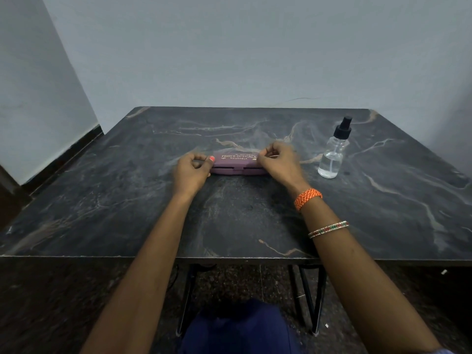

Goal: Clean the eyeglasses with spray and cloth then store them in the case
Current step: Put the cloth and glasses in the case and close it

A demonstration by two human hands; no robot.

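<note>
The left hand (190, 172) sits at about nine o'clock from the eyeglass case (238, 163), fingers curled, the thumb with its pink nail pressed on the case's left end; it grips that end. The case, mauve with gold lettering on the lid, lies flat near the middle of the table (102, 200), its seam and clasp facing the person at six o'clock. It looks closed, or all but closed. The right hand (278, 162) is at three o'clock from the case, fingers bent, thumb and fingertips pinching the right end. Motion blur softens both hands, so the exact finger placement is hard to read. Further along at three o'clock, well apart from the case, stands the spray bottle (333, 154), clear glass with a black pump, part full of clear liquid. An orange woven band (307, 198) and a thin beaded bangle (328, 229) circle the right forearm.

No eyeglasses or cloth are visible; whether they lie inside the case cannot be told.

Judging from this, the risk lies in prying the lid: a stiff clasp giving suddenly could make the case skid on the smooth stone or tip out whatever is inside. A right elbow swinging outward could also knock the bottle over.
</note>
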